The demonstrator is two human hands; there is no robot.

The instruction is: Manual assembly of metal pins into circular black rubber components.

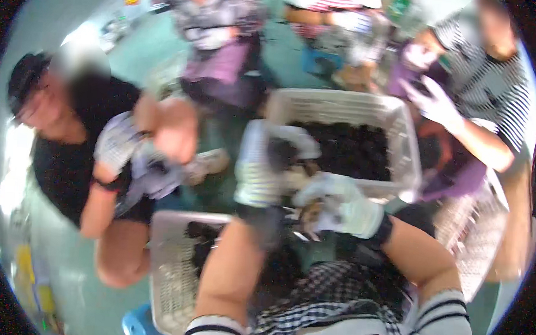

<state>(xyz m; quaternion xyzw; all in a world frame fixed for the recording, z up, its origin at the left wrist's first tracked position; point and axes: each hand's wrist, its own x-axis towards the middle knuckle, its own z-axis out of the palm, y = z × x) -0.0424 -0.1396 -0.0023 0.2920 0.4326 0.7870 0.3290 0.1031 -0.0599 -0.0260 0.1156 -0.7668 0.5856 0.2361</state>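
Observation:
Both my hands wear pale work gloves with dark cuffs and are blurred by motion. My left hand (257,170) is curled round a dark lump (282,153) at the near left corner of a white plastic basket (335,99). Inside that basket lies a heap of dark, nearly black lumps (351,149). Just right of it and lower, my right hand (358,213) is closed on a small brownish piece (311,217), whose kind is too smeared to tell. A checked apron (335,280) covers my lap beneath the hands.
A second white basket (174,272) with dark lumps stands at my left, beside a blue roll-shaped object (140,324). Another pale basket (480,230) is at the right. Several gloved co-workers sit around, one in black (67,175) at left, one in striped sleeves (493,94) at right.

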